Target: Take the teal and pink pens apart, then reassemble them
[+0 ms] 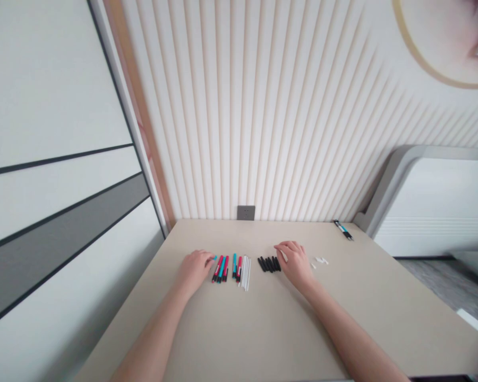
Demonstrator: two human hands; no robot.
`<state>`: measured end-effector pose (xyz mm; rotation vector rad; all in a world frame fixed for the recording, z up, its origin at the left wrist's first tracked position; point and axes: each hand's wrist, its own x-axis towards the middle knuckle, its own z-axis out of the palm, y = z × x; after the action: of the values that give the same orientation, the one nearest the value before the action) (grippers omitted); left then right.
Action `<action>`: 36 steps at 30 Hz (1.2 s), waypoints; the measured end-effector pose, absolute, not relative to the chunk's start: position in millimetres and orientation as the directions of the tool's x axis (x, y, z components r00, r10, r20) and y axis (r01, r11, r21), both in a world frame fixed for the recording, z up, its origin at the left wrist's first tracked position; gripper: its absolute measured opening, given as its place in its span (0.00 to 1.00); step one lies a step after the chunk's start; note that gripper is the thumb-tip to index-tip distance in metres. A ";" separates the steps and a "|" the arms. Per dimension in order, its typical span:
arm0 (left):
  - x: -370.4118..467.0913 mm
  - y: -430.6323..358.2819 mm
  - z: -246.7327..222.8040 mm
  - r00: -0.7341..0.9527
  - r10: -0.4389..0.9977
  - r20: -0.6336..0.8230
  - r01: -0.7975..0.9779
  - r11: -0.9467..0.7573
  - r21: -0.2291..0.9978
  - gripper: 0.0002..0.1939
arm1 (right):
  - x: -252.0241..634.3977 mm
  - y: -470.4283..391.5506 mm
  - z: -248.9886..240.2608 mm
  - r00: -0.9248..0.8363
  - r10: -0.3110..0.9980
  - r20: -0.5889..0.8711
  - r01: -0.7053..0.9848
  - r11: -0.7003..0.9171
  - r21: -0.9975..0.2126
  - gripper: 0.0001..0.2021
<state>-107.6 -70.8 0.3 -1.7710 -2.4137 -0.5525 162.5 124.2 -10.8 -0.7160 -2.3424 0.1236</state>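
Observation:
My left hand (198, 268) is at the left end of a row of pen parts, its fingers closed on a blue pen barrel (215, 258), mostly hidden by the hand. Right of it lie pink (219, 266) and blue barrels (222, 268) with black ends, side by side. Another blue barrel (235, 265) and a pink barrel (239, 268) lie beside slim white refills (245, 273). Several short black tubes (268, 264) form a separate group. My right hand (295, 261) rests over their right end, fingers curved with a small gap to the thumb; nothing shows between them.
Small white pieces (321, 260) lie right of my right hand. Pens (343, 230) with metal tips lie near the table's back right corner. A ribbed wall with a dark socket (246, 213) rises behind the table (239, 334); a white cabinet (63, 212) stands left.

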 end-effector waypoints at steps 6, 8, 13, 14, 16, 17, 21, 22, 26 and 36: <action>-99.2 -73.3 4.3 -0.351 0.895 0.276 0.932 0.307 0.190 0.09 | 179.0 133.2 -13.8 -0.612 0.573 0.545 0.487 0.816 -0.311 0.13; -98.0 -74.1 4.0 -0.350 0.898 0.266 0.933 0.311 0.179 0.09 | 184.4 143.5 -11.6 -0.539 0.629 0.560 0.541 0.768 -0.342 0.13; -100.1 -72.3 -0.2 -0.358 0.900 0.250 0.929 0.314 0.198 0.09 | 206.7 172.8 -12.9 -0.463 0.724 0.511 0.649 0.670 -0.360 0.14; -100.1 -71.3 0.0 -0.354 0.898 0.262 0.929 0.303 0.214 0.10 | 211.0 177.3 -13.8 -0.463 0.740 0.488 0.668 0.653 -0.357 0.14; -97.8 -69.1 2.8 -0.321 0.894 0.313 0.934 0.245 0.258 0.11 | 217.7 183.7 -15.2 -0.460 0.773 0.438 0.707 0.617 -0.347 0.13; -95.6 -68.2 5.3 -0.289 0.892 0.348 0.940 0.197 0.277 0.12 | 219.8 185.7 -15.5 -0.457 0.787 0.414 0.725 0.599 -0.339 0.13; -81.7 -65.5 16.3 -0.097 0.894 0.438 0.964 -0.025 0.266 0.13 | 222.7 188.4 -14.4 -0.466 0.821 0.329 0.774 0.559 -0.298 0.13; -78.0 -65.1 17.9 -0.064 0.894 0.444 0.965 -0.058 0.256 0.13 | 223.4 188.9 -13.7 -0.464 0.829 0.314 0.785 0.548 -0.288 0.13; -66.6 -63.4 17.2 0.027 0.907 0.421 0.959 -0.142 0.244 0.14 | 233.5 194.9 -8.7 -0.367 0.884 0.289 0.858 0.442 -0.262 0.14; -61.8 -59.6 6.3 -0.050 0.928 0.370 0.938 -0.084 0.337 0.12 | 259.8 208.5 -3.9 -0.211 0.973 0.090 0.936 0.228 -0.270 0.12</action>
<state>-61.8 -59.6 6.3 -2.1515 -2.1129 -0.8082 259.8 208.5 -3.9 -1.8009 -2.2616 0.2290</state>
